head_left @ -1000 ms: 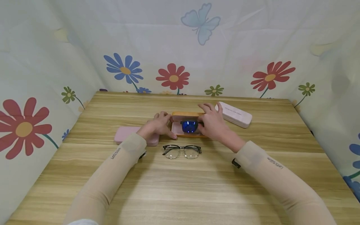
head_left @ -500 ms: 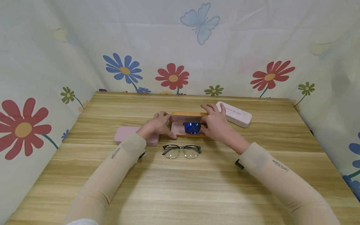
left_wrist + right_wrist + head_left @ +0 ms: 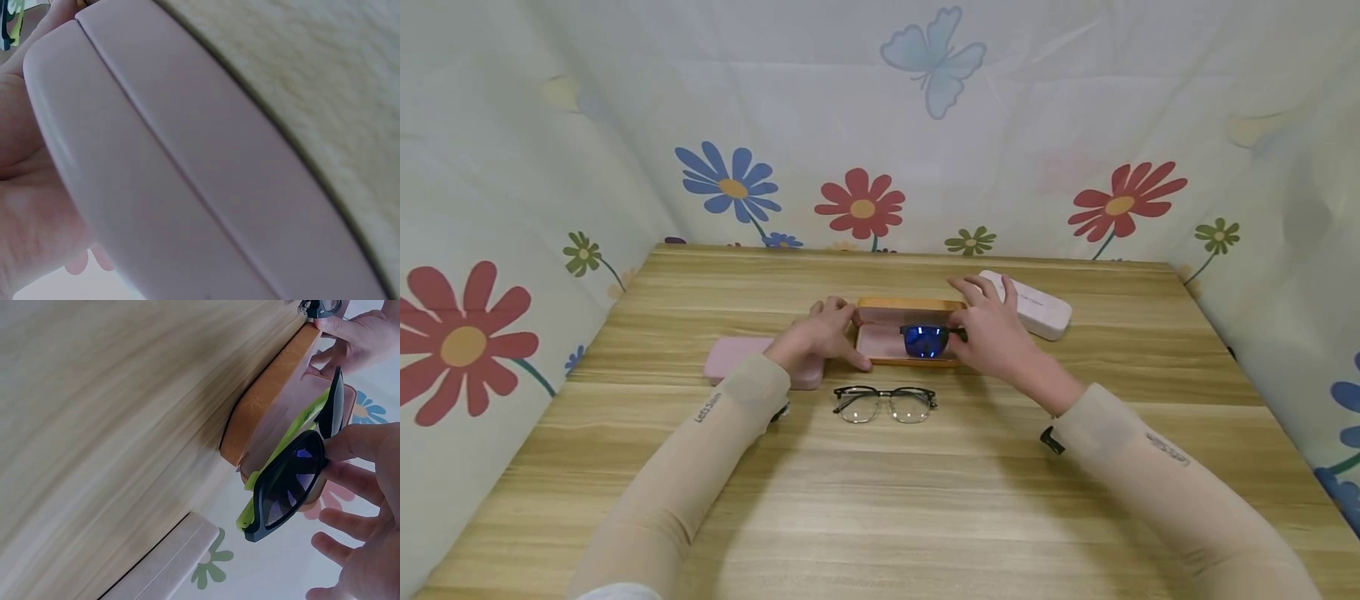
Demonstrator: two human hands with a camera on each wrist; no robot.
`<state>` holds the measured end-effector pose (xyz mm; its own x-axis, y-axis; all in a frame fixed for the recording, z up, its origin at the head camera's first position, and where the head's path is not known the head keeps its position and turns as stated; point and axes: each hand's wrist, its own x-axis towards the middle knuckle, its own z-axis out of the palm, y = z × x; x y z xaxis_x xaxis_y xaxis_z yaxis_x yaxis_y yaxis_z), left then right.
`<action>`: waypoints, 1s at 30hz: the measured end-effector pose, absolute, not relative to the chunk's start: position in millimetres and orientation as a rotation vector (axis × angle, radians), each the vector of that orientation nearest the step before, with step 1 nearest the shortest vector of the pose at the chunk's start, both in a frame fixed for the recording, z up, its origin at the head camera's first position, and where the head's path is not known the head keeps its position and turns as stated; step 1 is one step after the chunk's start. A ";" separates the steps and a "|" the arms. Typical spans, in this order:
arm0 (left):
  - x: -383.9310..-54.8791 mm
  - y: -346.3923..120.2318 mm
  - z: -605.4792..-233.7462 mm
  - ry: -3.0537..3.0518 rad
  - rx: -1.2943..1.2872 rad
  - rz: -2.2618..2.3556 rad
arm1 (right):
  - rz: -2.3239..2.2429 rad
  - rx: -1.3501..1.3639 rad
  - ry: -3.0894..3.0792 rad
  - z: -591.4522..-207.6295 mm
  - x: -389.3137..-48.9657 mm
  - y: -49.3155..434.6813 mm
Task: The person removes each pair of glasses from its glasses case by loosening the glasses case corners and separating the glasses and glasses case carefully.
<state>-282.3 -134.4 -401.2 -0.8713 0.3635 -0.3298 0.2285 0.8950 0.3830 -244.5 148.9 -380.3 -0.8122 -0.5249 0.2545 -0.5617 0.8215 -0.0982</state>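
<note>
Sunglasses (image 3: 925, 342) with blue mirrored lenses are pinched between the thumb and forefinger of my right hand (image 3: 996, 333). The right wrist view shows that grip at the bridge, plus yellow-green temples folded behind the black frame (image 3: 255, 522). They overlap the open orange glasses case (image 3: 910, 305), whose lining is pale pink. My left hand (image 3: 829, 332) holds the case's left end, thumb at the front edge and fingers at the back. Behind that wrist lies a closed pink glasses case (image 3: 730, 357), which fills much of the left wrist view.
Clear eyeglasses with a black-and-metal frame (image 3: 885, 393) lie in front of the orange case, temples folded. At the back right sits a closed white glasses case (image 3: 1041, 312) with small lettering. A floral curtain (image 3: 790, 100) hangs behind the wooden table (image 3: 880, 500).
My right hand has shifted to the right with the sunglasses, showing more of the case's lining. The left hand and the orange case have stayed in place.
</note>
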 end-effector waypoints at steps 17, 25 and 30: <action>-282.2 -134.0 -401.3 2.654 0.429 0.476 | 0.278 0.823 -2.787 -383.1 -234.3 169.6; -282.6 -134.5 -401.7 2.665 0.443 0.466 | 0.273 0.796 -2.795 -381.4 -230.6 176.8; -285.1 -134.4 -405.1 2.670 0.436 0.455 | 0.267 0.799 -2.806 -379.9 -228.8 182.4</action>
<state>-285.1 -134.4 -405.1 -0.8730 0.3617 -0.3270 0.2328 0.8985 0.3722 -228.8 182.4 -379.9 -0.8306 -0.4975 0.2504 -0.5357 0.8365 -0.1151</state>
